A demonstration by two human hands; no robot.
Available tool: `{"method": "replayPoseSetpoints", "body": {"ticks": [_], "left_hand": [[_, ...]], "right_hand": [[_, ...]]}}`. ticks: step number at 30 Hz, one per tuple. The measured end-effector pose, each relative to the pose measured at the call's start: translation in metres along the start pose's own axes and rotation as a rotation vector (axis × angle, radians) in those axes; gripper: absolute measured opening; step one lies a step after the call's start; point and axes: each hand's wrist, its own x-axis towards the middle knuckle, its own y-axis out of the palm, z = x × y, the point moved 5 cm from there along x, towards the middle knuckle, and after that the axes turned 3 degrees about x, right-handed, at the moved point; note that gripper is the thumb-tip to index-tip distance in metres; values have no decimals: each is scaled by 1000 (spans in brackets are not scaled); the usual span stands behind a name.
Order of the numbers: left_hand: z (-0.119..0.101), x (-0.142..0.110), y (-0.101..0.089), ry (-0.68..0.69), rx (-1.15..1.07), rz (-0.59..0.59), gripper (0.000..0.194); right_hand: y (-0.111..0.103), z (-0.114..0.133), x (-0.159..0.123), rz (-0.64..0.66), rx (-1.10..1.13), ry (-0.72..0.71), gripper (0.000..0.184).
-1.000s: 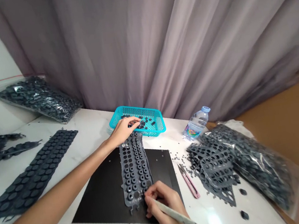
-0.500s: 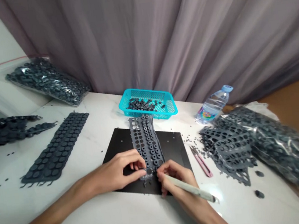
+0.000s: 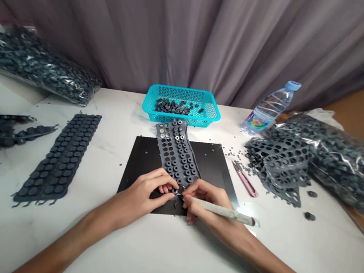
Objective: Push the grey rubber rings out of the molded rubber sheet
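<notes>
A dark grey rubber strip (image 3: pixel 181 157), with rows of round holes and ring-shaped pieces, lies lengthwise on a black board (image 3: pixel 211 162). At its near end my left hand (image 3: pixel 155 190) pinches the left edge between thumb and curled fingers. My right hand (image 3: pixel 207 198) is closed round a pale pen-like tool (image 3: pixel 226 211), its tip down at the strip's near end beside my left fingertips. Fingers partly hide that tip and the spot it touches. Small hook-like tabs stick out from the strip's near edge.
Behind the strip stands a turquoise basket (image 3: pixel 146 107) of small dark pieces. Pink thread snips (image 3: pixel 246 179), perforated scrap sheets (image 3: pixel 282 163), a water bottle (image 3: pixel 268 108) and a filled bag (image 3: pixel 348 163) lie right. Left are a studded rubber sheet (image 3: pixel 59 158) and another filled bag (image 3: pixel 36 66).
My right hand has moved left across the strip's near end, bringing the tool's tip close to my left fingertips. The camera view has shifted, so the table's objects sit higher.
</notes>
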Motion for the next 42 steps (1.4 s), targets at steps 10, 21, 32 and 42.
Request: {"method": "replayPoseSetpoints", "body": {"ticks": [10, 21, 32, 42], "left_hand": [[4, 2, 2, -10, -19, -41, 15], [1, 0, 1, -27, -20, -47, 17], [-2, -2, 6, -17, 84, -34, 18], [-2, -3, 8, -8, 131, -10, 18]], "right_hand": [[2, -3, 3, -9, 70, 20, 21], [1, -1, 2, -27, 25, 17, 19], [1, -3, 1, -47, 12, 8, 21], [0, -3, 0, -50, -28, 24, 17]]}}
